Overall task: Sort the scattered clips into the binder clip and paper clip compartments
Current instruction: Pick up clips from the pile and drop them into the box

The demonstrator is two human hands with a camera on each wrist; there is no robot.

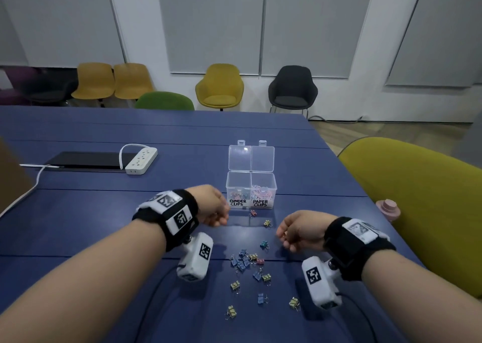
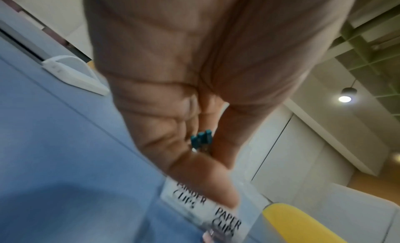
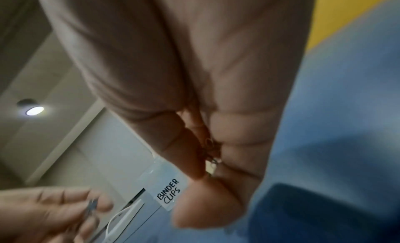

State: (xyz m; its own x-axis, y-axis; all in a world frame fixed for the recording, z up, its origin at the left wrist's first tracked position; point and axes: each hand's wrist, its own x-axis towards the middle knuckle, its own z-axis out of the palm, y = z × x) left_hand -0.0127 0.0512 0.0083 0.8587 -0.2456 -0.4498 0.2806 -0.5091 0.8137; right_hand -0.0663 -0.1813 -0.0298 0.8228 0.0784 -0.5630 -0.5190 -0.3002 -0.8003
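A clear two-compartment box (image 1: 251,172) stands lid-open mid-table, its front labelled BINDER CLIPS (image 1: 238,203) and PAPER CLIPS (image 1: 260,203); pink paper clips fill the right side. My left hand (image 1: 214,209) hovers just left of the box front, fingers curled round teal binder clips (image 2: 201,139). My right hand (image 1: 294,230) sits lower right of the box, fingers closed on binder clips (image 3: 211,154) of which only the wire loops show. Several coloured binder clips (image 1: 243,260) lie scattered between my wrists, with a pink one (image 1: 252,213) and a yellow one (image 1: 266,223) near the box.
A white power strip (image 1: 141,160) and a black flat pad (image 1: 88,160) lie at the back left. A pink lidded object (image 1: 388,208) sits at the table's right edge beside a yellow chair (image 1: 417,199). Camera cables trail under both wrists.
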